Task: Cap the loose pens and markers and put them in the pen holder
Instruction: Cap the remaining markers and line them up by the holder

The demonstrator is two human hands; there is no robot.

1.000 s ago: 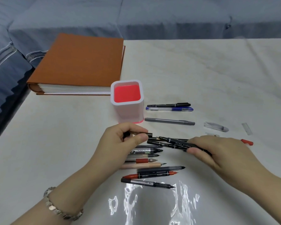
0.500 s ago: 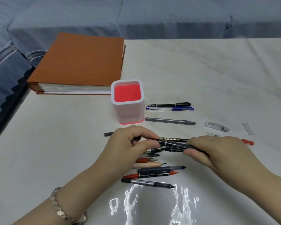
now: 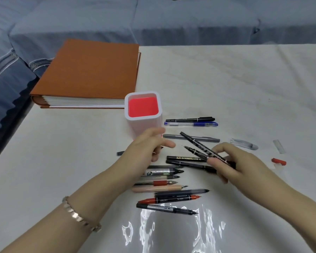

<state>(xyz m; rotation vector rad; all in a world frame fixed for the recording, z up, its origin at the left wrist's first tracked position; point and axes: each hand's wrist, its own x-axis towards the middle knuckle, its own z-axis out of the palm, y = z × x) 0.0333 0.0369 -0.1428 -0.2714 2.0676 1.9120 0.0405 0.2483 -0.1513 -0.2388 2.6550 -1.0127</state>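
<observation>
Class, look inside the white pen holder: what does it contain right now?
Only the red inner floor of the pen holder shows; no pens stand in it. The near inner wall is hidden by the rim.

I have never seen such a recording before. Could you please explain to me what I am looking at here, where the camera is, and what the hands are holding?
There is no machine here. A person wears a wide-angle camera on the head, so you look down at their own two hands over a pale table.

The right hand is raised and holds two thin black pens, one with its tip bare. The left hand seems to pinch something small; I cannot tell what.

On the table stand a white pen holder with a red inside, empty as far as I can see, and lies an orange book. More pens and markers lie in a loose row near the hands, and a red cap lies at the right.
</observation>
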